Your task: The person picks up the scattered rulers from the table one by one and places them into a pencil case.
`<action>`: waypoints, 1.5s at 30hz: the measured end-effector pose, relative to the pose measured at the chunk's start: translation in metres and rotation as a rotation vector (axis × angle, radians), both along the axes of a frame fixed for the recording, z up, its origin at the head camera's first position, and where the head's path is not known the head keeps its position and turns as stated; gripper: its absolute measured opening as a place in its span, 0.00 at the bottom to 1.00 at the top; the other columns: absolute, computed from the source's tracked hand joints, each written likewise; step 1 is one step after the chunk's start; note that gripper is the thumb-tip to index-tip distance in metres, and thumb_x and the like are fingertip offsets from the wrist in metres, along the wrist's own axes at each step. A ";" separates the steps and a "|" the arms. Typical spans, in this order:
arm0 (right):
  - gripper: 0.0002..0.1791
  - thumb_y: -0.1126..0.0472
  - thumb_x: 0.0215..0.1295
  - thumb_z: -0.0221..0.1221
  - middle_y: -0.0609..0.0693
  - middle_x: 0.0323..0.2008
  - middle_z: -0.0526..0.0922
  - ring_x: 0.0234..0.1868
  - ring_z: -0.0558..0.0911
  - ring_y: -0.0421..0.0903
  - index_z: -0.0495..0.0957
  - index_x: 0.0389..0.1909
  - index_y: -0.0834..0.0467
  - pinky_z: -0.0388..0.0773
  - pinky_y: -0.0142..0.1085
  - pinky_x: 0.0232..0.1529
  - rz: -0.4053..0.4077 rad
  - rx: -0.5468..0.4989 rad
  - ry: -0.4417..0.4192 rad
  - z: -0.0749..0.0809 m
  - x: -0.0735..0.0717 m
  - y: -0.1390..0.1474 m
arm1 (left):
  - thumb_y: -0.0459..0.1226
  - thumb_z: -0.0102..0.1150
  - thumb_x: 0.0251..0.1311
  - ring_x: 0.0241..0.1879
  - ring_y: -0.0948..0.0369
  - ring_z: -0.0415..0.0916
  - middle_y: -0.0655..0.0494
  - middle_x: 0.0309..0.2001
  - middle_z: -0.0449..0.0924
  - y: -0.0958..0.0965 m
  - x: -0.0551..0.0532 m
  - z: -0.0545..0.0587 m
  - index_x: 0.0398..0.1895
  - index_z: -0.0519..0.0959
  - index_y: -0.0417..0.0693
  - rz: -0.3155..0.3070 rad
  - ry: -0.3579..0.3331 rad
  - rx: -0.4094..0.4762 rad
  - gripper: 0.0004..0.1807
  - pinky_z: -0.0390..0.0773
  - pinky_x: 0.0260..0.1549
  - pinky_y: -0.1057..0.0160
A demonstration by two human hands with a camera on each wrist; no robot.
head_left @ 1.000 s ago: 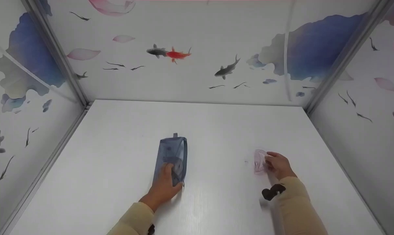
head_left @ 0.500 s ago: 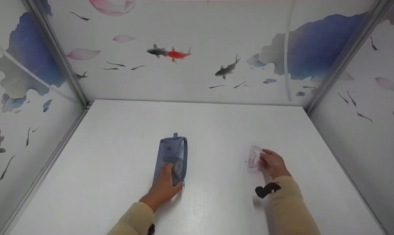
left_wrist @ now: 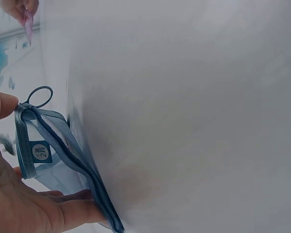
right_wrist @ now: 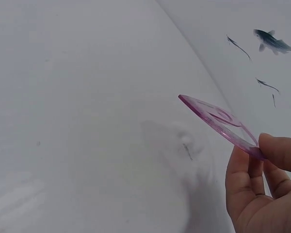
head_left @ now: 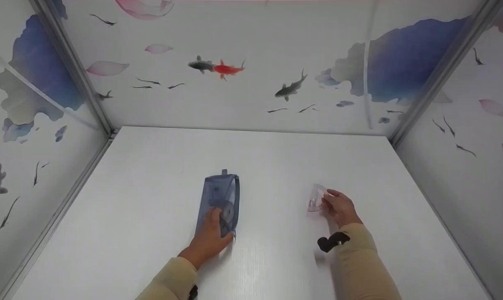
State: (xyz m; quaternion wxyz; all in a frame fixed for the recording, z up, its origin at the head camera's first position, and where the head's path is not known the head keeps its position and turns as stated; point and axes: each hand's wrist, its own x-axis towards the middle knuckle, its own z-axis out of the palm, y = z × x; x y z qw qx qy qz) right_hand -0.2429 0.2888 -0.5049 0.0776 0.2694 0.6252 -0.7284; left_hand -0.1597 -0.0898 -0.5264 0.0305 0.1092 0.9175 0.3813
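A blue mesh pencil case (head_left: 218, 189) lies lengthwise on the white table, left of centre in the head view. My left hand (head_left: 209, 238) grips its near end, thumb on the right side and fingers over the top. In the left wrist view the pencil case (left_wrist: 63, 177) shows dark zip bands, a small round label and a cord loop; part of the zip seems to gape. My right hand (head_left: 341, 208) pinches a clear pink protractor (head_left: 315, 199) by one edge above the table. The right wrist view shows the protractor (right_wrist: 217, 125) tilted between thumb and fingers.
The white table (head_left: 159, 166) is bounded by a back wall (head_left: 234, 104) and side walls printed with fish and petals. Metal posts (head_left: 74, 71) stand in the corners. A dark device (head_left: 332, 241) is strapped at the right wrist.
My right hand has carried the protractor left and slightly away from me, closer to the pencil case. The left hand and the pencil case have stayed in place.
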 end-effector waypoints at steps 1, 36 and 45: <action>0.28 0.65 0.71 0.52 0.51 0.42 0.76 0.40 0.76 0.41 0.59 0.70 0.63 0.76 0.29 0.42 0.000 0.000 0.002 0.000 0.000 -0.001 | 0.42 0.59 0.60 0.67 0.40 0.56 0.30 0.68 0.50 0.000 0.000 0.000 0.65 0.54 0.34 0.002 -0.014 0.000 0.37 0.61 0.63 0.43; 0.22 0.67 0.70 0.54 0.54 0.44 0.77 0.42 0.77 0.44 0.68 0.63 0.63 0.77 0.31 0.40 0.070 0.041 -0.002 -0.003 -0.009 -0.088 | 0.43 0.58 0.62 0.68 0.39 0.55 0.31 0.70 0.46 0.001 0.000 0.003 0.67 0.50 0.36 0.009 -0.063 -0.003 0.38 0.61 0.63 0.42; 0.22 0.67 0.69 0.55 0.56 0.44 0.77 0.44 0.77 0.46 0.69 0.63 0.62 0.77 0.33 0.44 0.098 0.027 -0.003 0.000 -0.010 -0.116 | 0.43 0.58 0.62 0.68 0.39 0.54 0.31 0.70 0.46 0.000 0.003 0.004 0.67 0.50 0.37 0.021 -0.075 -0.005 0.39 0.59 0.64 0.42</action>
